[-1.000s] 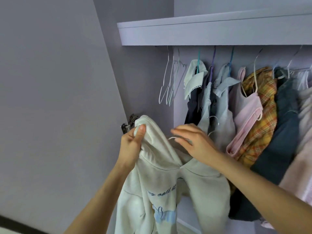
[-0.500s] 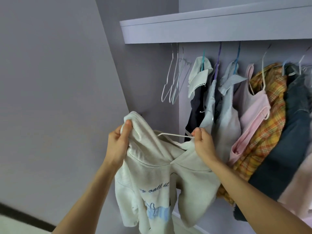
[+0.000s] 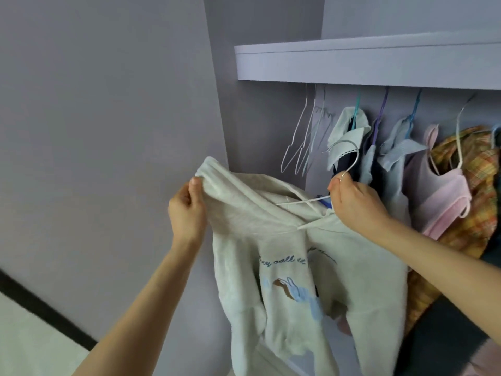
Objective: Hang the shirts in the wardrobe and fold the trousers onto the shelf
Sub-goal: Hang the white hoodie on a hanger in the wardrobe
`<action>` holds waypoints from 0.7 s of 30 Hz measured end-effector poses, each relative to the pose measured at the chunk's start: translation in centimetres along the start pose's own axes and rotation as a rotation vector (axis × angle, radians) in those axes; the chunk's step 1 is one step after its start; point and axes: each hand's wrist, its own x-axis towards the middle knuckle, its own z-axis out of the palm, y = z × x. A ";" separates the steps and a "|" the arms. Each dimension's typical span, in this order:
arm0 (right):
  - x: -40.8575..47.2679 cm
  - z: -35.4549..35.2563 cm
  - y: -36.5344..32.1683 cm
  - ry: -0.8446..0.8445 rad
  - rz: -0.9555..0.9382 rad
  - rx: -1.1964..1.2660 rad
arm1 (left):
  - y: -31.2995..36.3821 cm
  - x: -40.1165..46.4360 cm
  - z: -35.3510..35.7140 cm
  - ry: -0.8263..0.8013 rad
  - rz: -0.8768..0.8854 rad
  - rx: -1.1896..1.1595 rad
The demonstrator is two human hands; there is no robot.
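Left hand (image 3: 187, 210) pinches the cream hoodie (image 3: 284, 267) hood raised, while right hand (image 3: 355, 204) has a closed grip on the wire hanger (image 3: 349, 161)

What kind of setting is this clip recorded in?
Most likely a home bedroom or dressing area, at an open built-in wardrobe. Clothes hang in a row under a shelf, beside several empty hangers, and the person holds a cream hoodie on a hanger.

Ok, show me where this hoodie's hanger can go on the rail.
Free stretch: between the wardrobe side wall and the empty hangers. Narrower gap: between those and the white-collared garment. Rightward, garments up to the plaid shirt hang crowded.
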 end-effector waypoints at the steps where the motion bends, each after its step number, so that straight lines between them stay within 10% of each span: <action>1: 0.4 -0.6 0.2 0.028 -0.029 -0.026 | 0.2 0.0 0.1 -0.004 0.030 0.003; 5: 1.7 -2.8 1.6 0.032 0.182 0.169 | 1.1 0.1 0.2 0.023 0.120 0.049; 10: -0.1 -2.5 -1.2 -0.084 -0.190 -0.103 | 1.0 0.2 0.7 0.092 0.107 0.115; 21: 1.2 0.1 -3.0 0.067 0.418 0.568 | 1.3 -1.8 0.8 -0.182 0.267 0.248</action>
